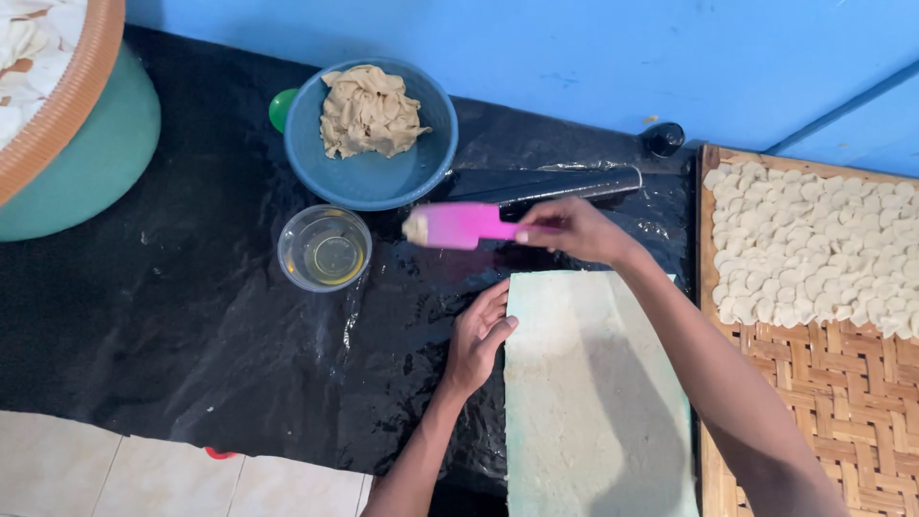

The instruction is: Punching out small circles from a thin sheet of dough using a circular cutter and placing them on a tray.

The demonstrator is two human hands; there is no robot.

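Observation:
My right hand (572,230) grips a pink brush (459,226) with a pale tip, held over the black plastic sheet (191,325) between the bowls and the dough. My left hand (477,340) rests flat, fingers together, at the left edge of a long rolled-out sheet of pale dough (589,393). A small clear bowl of yellowish oil (325,248) stands just left of the brush tip. Behind it a blue bowl (373,172) holds a lump of beige dough (369,110).
A woven bamboo tray (823,383) at the right carries several small round dough pieces (814,239). A dark rolling pin (555,184) lies behind the dough sheet. A round basket on a green tub (86,144) stands at top left. A blue wall runs along the back.

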